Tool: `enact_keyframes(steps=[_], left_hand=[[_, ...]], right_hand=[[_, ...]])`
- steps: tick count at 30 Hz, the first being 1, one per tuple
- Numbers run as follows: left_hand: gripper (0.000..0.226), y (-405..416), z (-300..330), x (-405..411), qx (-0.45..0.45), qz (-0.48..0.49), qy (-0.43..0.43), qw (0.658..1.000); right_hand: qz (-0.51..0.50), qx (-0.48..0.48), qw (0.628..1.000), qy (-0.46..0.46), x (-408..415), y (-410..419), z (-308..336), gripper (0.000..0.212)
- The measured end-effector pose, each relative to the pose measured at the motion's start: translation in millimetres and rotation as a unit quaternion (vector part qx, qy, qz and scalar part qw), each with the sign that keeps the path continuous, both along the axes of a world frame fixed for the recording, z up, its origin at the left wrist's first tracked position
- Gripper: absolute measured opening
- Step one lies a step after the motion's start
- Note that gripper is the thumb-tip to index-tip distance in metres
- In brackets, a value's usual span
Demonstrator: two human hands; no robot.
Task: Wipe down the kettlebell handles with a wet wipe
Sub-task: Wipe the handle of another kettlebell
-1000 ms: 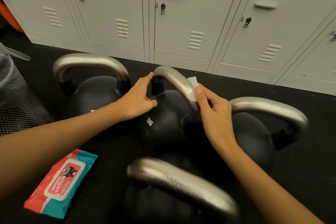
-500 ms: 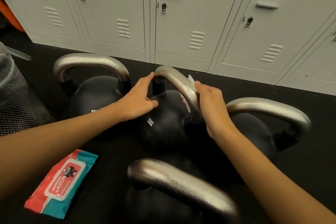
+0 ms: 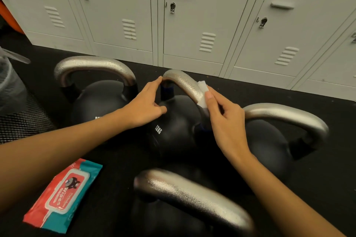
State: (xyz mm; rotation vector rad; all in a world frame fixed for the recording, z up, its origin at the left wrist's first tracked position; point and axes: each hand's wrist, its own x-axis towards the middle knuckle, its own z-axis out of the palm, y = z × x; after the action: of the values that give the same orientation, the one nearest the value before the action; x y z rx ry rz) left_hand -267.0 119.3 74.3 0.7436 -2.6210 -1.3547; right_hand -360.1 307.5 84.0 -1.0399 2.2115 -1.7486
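- Wipes pack [image 3: 61,196] lies on the floor's near left.
- Left hand [image 3: 143,105], fingers straight, steadies the middle kettlebell [image 3: 173,131].
- Right hand [image 3: 224,119] pinches the wipe [image 3: 203,94] on its handle [image 3: 185,84]; three other handles look undone.

The right hand [image 3: 225,119] presses a white wipe [image 3: 203,94] against the middle kettlebell's silver handle [image 3: 185,82]; the left hand [image 3: 143,105] steadies its far end.

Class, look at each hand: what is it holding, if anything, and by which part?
The right hand pinches a folded wet wipe by its lower edge against the 12KG kettlebell's handle. The left hand touches the handle's far end, gripping nothing.
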Motion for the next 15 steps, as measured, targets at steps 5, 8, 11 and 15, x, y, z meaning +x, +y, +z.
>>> enact_keyframes(steps=[5, 8, 11, 15], left_hand=[[0.091, -0.1, 1.6, 0.5, -0.009, 0.000, -0.007, 1.000], [0.091, -0.1, 2.6, 1.0, -0.010, 0.001, -0.008, 1.000], [0.091, 0.3, 3.0, 1.2, -0.013, 0.000, -0.008, 1.000], [0.091, -0.2, 3.5, 1.5, -0.016, -0.002, -0.008, 1.000]], right_hand=[[0.020, -0.005, 0.993, 0.115, -0.5, -9.3, -0.3, 0.033], [0.032, -0.017, 0.980, 0.196, -4.1, 1.7, -15.2, 0.036], [0.042, -0.025, 0.962, 0.268, -10.4, 12.7, -26.6, 0.038], [0.054, -0.017, 0.970, 0.236, -15.3, 8.9, -17.3, 0.037]])
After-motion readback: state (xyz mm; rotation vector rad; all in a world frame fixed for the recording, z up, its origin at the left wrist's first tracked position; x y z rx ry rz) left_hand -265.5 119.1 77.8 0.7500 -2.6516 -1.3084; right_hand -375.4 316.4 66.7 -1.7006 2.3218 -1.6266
